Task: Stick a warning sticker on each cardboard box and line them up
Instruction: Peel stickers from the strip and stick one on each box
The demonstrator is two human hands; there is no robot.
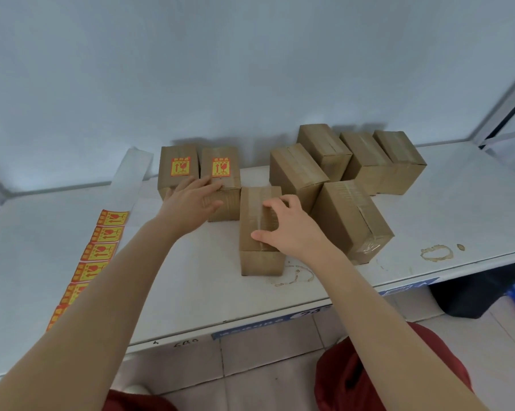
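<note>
Cardboard box gripped by right hand; left hand outstretched.

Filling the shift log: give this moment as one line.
left hand touches stickered box | right hand grips unstickered box | sticker strip lying left

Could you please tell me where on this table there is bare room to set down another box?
Bare tabletop lies right of the unlabelled boxes, behind the ring stain, and again left of the sticker strip. It is crowded along the back and middle, from the two stickered boxes past the middle box that the right hand grips.
</note>
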